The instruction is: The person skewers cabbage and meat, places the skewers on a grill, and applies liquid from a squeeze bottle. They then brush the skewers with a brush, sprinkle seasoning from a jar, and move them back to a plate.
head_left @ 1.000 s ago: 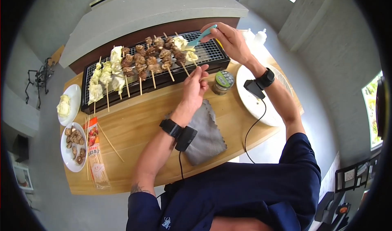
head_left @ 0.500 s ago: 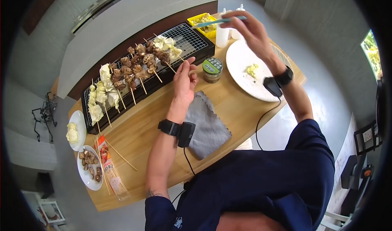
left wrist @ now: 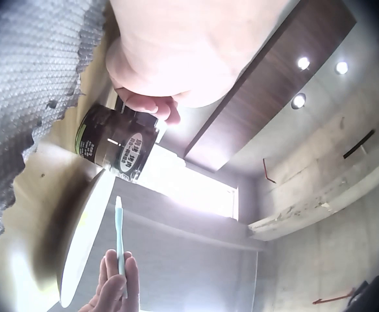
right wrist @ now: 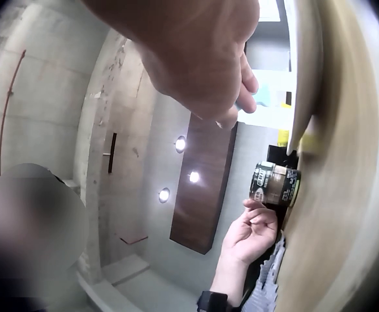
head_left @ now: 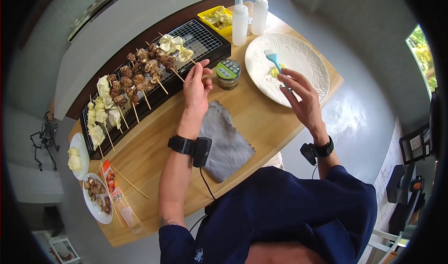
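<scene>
A blue-handled basting brush point(head_left: 272, 58) is pinched in my right hand point(head_left: 303, 98), its pale bristle head over the large white plate point(head_left: 261, 79). Beside the brush, a scrap of cabbage point(head_left: 275, 71) lies on that plate. At the grill's front edge, my left hand point(head_left: 196, 91) has its fingertips at the stick end of the rightmost cabbage skewer point(head_left: 185, 54), pinching it. Left of that skewer, browned mushroom skewers point(head_left: 151, 68) lie in a row on the grill point(head_left: 203, 35). More cabbage skewers point(head_left: 100, 110) lie at the grill's left end.
A green-labelled seasoning jar point(head_left: 228, 74) stands right of my left hand, a grey cloth point(head_left: 226, 147) below it. Two squeeze bottles point(head_left: 240, 26) and a yellow basket point(head_left: 217, 20) stand behind. Plates of cabbage point(head_left: 84, 147) and mushrooms point(head_left: 105, 215) sit left, near packaged skewers point(head_left: 123, 201).
My right hand has carried the brush from the cabbage skewer on the grill, rightward and back toward me, to above the white plate. My left hand stays at the skewer's end.
</scene>
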`<state>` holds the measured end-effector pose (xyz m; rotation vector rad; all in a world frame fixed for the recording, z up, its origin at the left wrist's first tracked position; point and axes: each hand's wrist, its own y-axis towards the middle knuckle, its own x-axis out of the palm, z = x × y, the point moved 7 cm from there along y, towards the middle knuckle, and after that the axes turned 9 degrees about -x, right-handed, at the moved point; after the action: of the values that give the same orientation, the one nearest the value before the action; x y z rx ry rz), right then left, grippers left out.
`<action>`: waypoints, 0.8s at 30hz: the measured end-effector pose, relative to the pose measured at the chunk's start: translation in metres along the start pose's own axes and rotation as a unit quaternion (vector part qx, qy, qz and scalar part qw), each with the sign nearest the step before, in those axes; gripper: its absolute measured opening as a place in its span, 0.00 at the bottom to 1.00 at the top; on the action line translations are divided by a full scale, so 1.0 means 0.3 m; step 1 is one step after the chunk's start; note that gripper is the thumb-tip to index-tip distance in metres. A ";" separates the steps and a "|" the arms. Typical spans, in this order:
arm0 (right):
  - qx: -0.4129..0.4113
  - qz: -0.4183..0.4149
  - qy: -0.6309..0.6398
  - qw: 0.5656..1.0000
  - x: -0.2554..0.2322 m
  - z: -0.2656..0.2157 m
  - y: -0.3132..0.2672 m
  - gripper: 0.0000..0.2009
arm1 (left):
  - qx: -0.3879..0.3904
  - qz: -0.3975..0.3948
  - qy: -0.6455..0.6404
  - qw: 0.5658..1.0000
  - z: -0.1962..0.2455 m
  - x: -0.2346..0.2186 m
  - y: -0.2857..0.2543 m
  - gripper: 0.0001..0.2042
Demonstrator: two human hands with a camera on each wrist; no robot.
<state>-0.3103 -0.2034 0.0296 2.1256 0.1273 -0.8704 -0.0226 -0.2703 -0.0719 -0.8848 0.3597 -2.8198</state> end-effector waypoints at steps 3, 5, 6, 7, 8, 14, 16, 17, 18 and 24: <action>0.006 -0.009 -0.008 1.000 0.051 -0.010 -0.040 0.17 | 0.003 0.007 0.023 1.000 0.009 0.007 -0.013 0.15; 0.036 -0.022 0.008 0.999 0.082 -0.010 -0.054 0.18 | 0.007 0.000 0.030 1.000 0.004 0.005 -0.010 0.15; 0.061 -0.035 0.021 0.997 0.101 -0.001 -0.057 0.18 | 0.015 -0.010 0.032 0.999 0.008 0.010 -0.005 0.15; 0.062 -0.032 0.025 0.997 0.109 0.006 -0.054 0.18 | 0.016 -0.008 0.038 0.999 0.012 0.012 -0.001 0.15; 0.011 -0.042 -0.036 0.998 0.117 -0.005 -0.046 0.19 | 0.017 -0.009 0.037 0.999 0.012 0.011 -0.001 0.15; -0.027 -0.076 -0.117 0.990 0.150 -0.020 -0.038 0.20 | 0.020 -0.010 0.039 0.999 0.007 0.005 -0.002 0.15; -0.030 -0.084 -0.135 0.987 0.144 -0.035 -0.039 0.20 | 0.017 -0.004 0.041 0.999 0.003 -0.001 -0.001 0.15; -0.031 -0.083 -0.138 0.986 0.141 -0.038 -0.038 0.21 | 0.014 -0.003 0.043 0.999 0.000 0.001 0.001 0.15; -0.032 -0.082 -0.140 0.986 0.138 -0.043 -0.038 0.23 | 0.015 0.000 0.041 0.999 -0.002 0.001 0.000 0.15; -0.139 -0.015 -0.076 0.987 0.094 -0.143 -0.027 0.13 | -0.024 0.011 0.061 0.998 -0.006 -0.005 -0.002 0.18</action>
<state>-0.2688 -0.1725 0.0250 1.7965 0.1896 -0.9700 -0.0227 -0.2691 -0.0740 -0.7150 0.4527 -2.8642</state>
